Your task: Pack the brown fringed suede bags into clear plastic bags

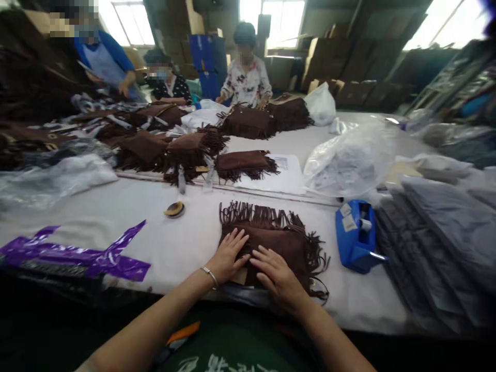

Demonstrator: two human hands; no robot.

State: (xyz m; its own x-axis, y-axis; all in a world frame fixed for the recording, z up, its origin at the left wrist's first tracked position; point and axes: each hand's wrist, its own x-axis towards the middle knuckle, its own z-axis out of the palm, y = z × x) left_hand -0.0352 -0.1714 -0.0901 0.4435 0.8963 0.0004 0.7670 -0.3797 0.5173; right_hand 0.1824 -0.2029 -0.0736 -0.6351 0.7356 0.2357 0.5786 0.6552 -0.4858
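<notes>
A brown fringed bag (282,243) lies flat on the white table in front of me, its fringe spread along the far and right sides. My left hand (230,256) rests on its left part with the fingers stretched out. On its middle lies my right hand (277,274), also with extended fingers. A small tan tag or card (239,276) shows by the near edge, close to my left hand. Clear plastic (251,295) peeks out under the near side of the bag.
To the right stand a blue tape dispenser (354,237) and stacked grey plastic packages (430,243). A brush (174,209) and purple tape (116,256) lie left. Further back are more brown fringed bags (246,163), a clear plastic bag (349,160), and several people across the table.
</notes>
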